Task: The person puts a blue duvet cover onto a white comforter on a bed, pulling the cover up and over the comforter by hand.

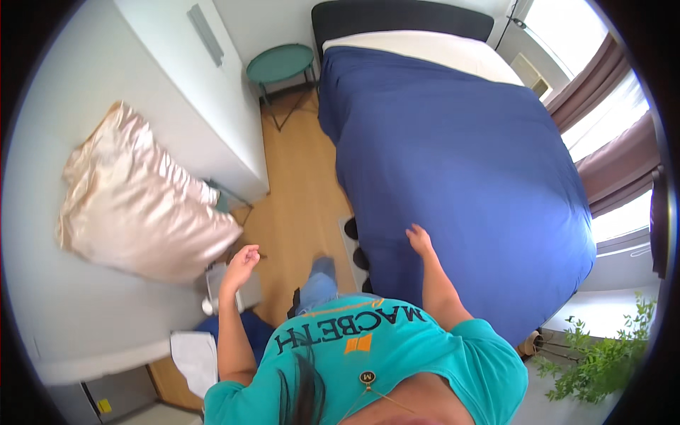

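My left hand (242, 264) is raised over the floor on the left, fingers loosely bent, with nothing visible in it. It is close to the lower corner of a shiny champagne-coloured satin pile (152, 205) that looks like pillows; I see no grip on it. On the other side, my right hand (419, 239) is held out above the near left part of a dark blue bed cover (460, 163). Its fingers are partly spread and nothing shows in them. Whether it touches the cover, I cannot tell. The cover lies over most of the bed, leaving a white strip (425, 51) by the headboard.
A dark headboard (404, 15) stands at the far wall. Left of the bed are a round green side table (280, 64) and a white wardrobe (191, 85). Wooden floor (301, 177) runs between. Curtains (620, 166) hang at right, above a leafy plant (595, 361).
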The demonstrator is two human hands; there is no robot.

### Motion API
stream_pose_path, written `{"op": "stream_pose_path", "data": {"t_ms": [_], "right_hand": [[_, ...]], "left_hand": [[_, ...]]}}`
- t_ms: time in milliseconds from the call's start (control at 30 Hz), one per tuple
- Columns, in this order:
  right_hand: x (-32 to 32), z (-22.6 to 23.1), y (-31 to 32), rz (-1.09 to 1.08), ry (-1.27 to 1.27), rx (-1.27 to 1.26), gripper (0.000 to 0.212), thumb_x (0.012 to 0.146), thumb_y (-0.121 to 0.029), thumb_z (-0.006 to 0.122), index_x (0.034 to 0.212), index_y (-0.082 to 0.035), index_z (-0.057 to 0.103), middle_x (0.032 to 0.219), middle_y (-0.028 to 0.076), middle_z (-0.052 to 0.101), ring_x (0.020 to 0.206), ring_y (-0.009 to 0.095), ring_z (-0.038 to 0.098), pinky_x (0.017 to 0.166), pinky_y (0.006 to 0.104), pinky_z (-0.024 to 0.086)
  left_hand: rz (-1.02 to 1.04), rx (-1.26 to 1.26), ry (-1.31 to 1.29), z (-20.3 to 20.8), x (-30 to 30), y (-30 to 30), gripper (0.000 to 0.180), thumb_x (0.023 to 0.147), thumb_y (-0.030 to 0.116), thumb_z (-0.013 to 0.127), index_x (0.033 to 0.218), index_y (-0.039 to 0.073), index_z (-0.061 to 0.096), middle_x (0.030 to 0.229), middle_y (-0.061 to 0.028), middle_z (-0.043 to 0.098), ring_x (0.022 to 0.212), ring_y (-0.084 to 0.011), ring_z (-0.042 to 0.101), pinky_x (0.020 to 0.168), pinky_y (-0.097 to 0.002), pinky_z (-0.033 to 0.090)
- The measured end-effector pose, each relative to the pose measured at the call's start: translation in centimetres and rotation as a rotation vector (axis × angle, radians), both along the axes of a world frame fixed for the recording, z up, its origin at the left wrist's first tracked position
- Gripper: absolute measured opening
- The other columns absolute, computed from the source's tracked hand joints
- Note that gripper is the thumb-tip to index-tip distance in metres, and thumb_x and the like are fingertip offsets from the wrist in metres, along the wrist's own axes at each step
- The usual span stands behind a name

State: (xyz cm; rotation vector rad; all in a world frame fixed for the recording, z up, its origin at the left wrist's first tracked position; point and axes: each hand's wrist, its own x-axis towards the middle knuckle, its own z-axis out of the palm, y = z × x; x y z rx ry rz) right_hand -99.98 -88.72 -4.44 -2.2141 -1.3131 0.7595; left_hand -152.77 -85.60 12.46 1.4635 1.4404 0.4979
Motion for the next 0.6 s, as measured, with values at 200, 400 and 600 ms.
{"op": "stream_pose_path", "data": {"t_ms": [200, 400, 600], "right_hand": [[-0.9, 1.1, 5.4, -0.333, 0.319, -0.192, 0.046, 0.087, -0.026, 0.054, 0.126, -0.005, 0.047, 0.114, 0.010, 0.056, 0.088, 0.018, 0.058, 0.067, 0.0308, 0.049], [-2.8, 6.0, 14.9, -0.561, 0.531, -0.120, 0.039, 0.088, -0.026, 0.051, 0.121, -0.005, 0.050, 0.107, 0.008, 0.058, 0.075, 0.014, 0.057, 0.061, 0.0271, 0.047], [-1.1, 4.1, 28.8, -0.565, 0.487, -0.035, 0.036, 0.088, -0.023, 0.053, 0.117, -0.002, 0.053, 0.089, 0.005, 0.060, 0.072, 0.013, 0.057, 0.058, 0.0257, 0.046]], "left_hand": [[-0.086, 0.183, -0.021, 1.3, 2.9, 24.2, 0.034, 0.089, 0.019, 0.053, 0.118, 0.003, 0.050, 0.112, -0.0131, 0.057, 0.102, -0.0197, 0.055, 0.088, -0.0300, 0.043], [-0.396, 0.085, -0.037, 1.8, 13.5, 42.2, 0.034, 0.091, 0.022, 0.050, 0.119, 0.003, 0.049, 0.112, -0.0123, 0.056, 0.105, -0.0192, 0.052, 0.090, -0.0306, 0.041], [-0.617, -0.122, 0.008, -0.2, 22.2, 55.1, 0.036, 0.090, 0.023, 0.053, 0.120, 0.004, 0.048, 0.114, -0.0103, 0.055, 0.105, -0.0188, 0.052, 0.089, -0.0296, 0.041]]}}
